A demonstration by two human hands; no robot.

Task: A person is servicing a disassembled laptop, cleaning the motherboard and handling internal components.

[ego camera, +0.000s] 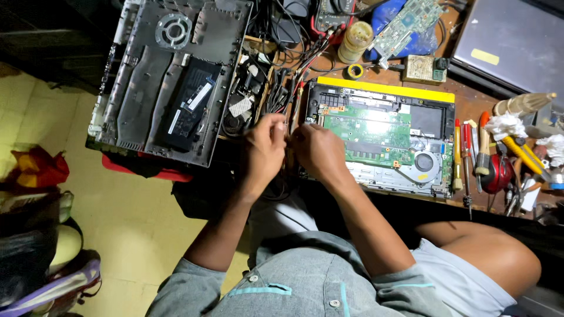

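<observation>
An opened laptop (382,141) lies on the wooden bench with its green circuit board and round fan exposed and a yellow strip along its far edge. My right hand (320,151) rests at the laptop's left edge, fingers curled on something small I cannot make out. My left hand (264,147) is close beside it, fingers pinched near thin red and black wires (294,88) that run between the two hands. The hands nearly touch.
A second laptop base (170,76) with a black battery lies to the left, bottom up. Screwdrivers (464,152), pliers and tissue sit at the right. A loose circuit board (405,23), tape roll (354,71), jar and closed grey laptop (511,41) stand behind. Yellow floor lies below left.
</observation>
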